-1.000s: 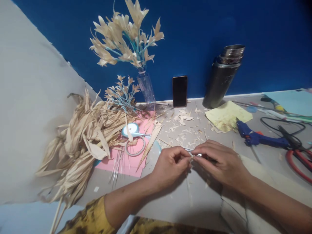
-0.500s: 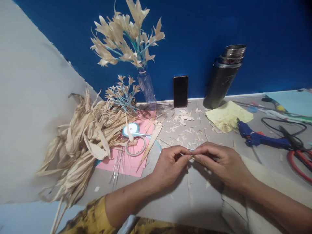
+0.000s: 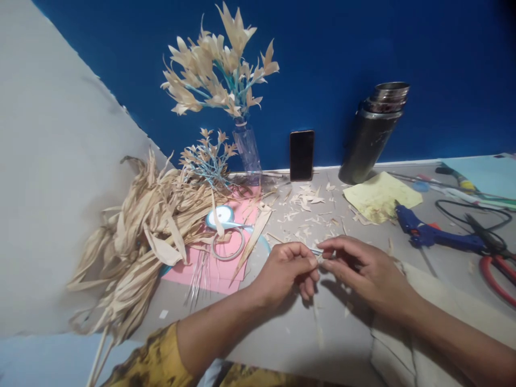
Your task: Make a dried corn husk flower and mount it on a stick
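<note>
My left hand (image 3: 287,270) and my right hand (image 3: 362,269) meet over the grey table (image 3: 282,333), fingertips pinched together on a small thin piece (image 3: 319,252) with a pale blue glint, too small to name. Both hands are closed in a pinch. Pale husk trimmings (image 3: 308,212) lie scattered just beyond them. A heap of dried corn husks (image 3: 137,236) sits to the left of my left hand.
Pink paper (image 3: 209,269) carries a blue ribbon roll (image 3: 220,217) and scissors (image 3: 226,244). A vase of husk flowers (image 3: 226,80), a phone (image 3: 301,155) and a steel flask (image 3: 373,131) stand at the blue wall. Yellow paper (image 3: 381,196), a blue glue gun (image 3: 433,235) and red-handled pliers (image 3: 497,269) lie right.
The hands stay joined on the small piece. My left fingers have curled lower and the right fingers shifted slightly. The view has tilted up a little.
</note>
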The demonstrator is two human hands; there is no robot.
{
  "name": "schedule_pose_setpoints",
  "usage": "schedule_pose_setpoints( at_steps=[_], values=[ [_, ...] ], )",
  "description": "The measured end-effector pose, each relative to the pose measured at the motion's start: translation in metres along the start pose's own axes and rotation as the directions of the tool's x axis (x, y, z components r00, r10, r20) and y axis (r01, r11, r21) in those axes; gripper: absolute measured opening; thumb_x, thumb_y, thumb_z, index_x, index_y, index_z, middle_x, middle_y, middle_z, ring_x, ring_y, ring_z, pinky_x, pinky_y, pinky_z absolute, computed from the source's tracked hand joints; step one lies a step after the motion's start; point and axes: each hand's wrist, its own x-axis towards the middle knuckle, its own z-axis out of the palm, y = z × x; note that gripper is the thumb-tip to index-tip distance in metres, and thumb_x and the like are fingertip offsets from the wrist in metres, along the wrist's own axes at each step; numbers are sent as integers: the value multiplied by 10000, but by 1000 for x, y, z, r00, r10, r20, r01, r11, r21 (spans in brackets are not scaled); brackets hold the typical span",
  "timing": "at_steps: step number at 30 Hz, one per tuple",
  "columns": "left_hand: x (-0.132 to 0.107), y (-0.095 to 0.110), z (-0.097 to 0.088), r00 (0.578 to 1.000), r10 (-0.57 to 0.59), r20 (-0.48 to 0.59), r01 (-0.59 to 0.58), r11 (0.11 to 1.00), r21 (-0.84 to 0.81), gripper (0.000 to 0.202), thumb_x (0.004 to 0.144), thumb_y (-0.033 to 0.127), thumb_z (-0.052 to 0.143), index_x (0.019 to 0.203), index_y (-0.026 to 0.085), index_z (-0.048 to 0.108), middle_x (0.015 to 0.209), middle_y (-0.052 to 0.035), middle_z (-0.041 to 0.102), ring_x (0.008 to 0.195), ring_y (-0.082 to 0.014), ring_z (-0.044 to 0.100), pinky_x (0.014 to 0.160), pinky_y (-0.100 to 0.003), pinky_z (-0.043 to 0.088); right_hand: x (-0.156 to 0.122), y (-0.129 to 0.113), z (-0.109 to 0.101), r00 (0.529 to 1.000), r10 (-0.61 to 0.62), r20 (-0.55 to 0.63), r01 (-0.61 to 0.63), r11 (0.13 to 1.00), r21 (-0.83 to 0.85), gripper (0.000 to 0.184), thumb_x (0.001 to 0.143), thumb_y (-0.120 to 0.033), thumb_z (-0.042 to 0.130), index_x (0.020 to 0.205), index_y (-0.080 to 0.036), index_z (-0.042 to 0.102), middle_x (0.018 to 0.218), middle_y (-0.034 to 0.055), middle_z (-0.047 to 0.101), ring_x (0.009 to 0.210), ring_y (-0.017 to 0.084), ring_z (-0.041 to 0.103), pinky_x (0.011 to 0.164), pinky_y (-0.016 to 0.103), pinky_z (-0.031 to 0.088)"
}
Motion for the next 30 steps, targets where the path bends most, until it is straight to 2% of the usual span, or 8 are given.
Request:
schedule_pose_setpoints(
  at_steps=[6, 9, 13, 18, 20, 23, 27, 30],
  values=[
    [0, -2, 0, 994, -39, 102, 39, 999, -5, 354, 720, 431, 788, 750, 143, 585, 609, -10, 649, 403, -88, 570, 382, -183, 450, -2, 1, 0, 996, -72, 53, 69, 996, 63, 179, 935, -228, 587, 819, -221, 724, 793, 26, 718, 733, 163, 669, 678, 264, 497],
    [-2, -2, 2, 990, -37, 133, 30, 998, 52, 389, 737, 482, 780, 766, 146, 586, 617, -2, 636, 418, -86, 572, 400, -189, 459, -3, -2, -2, 997, 0, 73, -3, 999, 35, 228, 935, -271, 591, 733, -217, 680, 712, 6, 683, 653, 152, 631, 635, 263, 466],
    [-3, -4, 4, 995, 1, 97, -13, 993, 120, 387, 775, 498, 757, 772, 152, 581, 588, 24, 595, 423, -71, 552, 422, -178, 456, -2, -1, -4, 993, 90, 70, -92, 996, 17, 339, 964, -365, 522, 672, -215, 607, 628, -13, 622, 580, 144, 570, 572, 258, 433],
    [0, -4, 3, 999, -20, 38, 19, 999, 38, 363, 745, 454, 773, 744, 152, 570, 603, 9, 620, 382, -67, 514, 366, -184, 436, 2, 10, -12, 970, 233, -71, -230, 972, 41, 387, 990, -437, 460, 705, -219, 604, 613, -10, 618, 566, 156, 575, 541, 256, 447],
    [1, -3, 3, 1000, 0, 13, -1, 1000, 27, 330, 746, 417, 768, 749, 151, 573, 601, 5, 629, 374, -68, 508, 361, -184, 436, 2, 11, -12, 980, 189, -66, -189, 982, 7, 303, 975, -390, 501, 774, -220, 651, 673, -2, 667, 599, 163, 604, 569, 261, 463],
    [1, -2, 5, 999, 42, -25, -41, 998, 53, 282, 759, 372, 754, 757, 146, 585, 610, 1, 639, 381, -65, 514, 367, -178, 440, -3, 7, -7, 1000, 13, -13, -14, 996, -85, 173, 953, -283, 549, 862, -222, 684, 769, 10, 714, 662, 164, 643, 627, 264, 481],
    [0, -2, 6, 998, 43, -53, -38, 995, 94, 240, 751, 330, 746, 761, 145, 593, 616, 0, 644, 385, -68, 522, 373, -182, 450, -8, 5, -1, 973, -223, -58, 205, 952, -226, 117, 958, -203, 561, 931, -200, 675, 839, 37, 726, 742, 166, 676, 673, 265, 482],
    [0, -2, 6, 999, 28, -31, -25, 995, 97, 240, 745, 329, 743, 750, 146, 588, 598, 3, 634, 384, -69, 522, 382, -186, 456, -9, 8, 0, 966, -256, -45, 236, 936, -261, 83, 959, -195, 586, 983, -186, 665, 854, 34, 721, 668, 139, 649, 640, 257, 468]
  ],
)
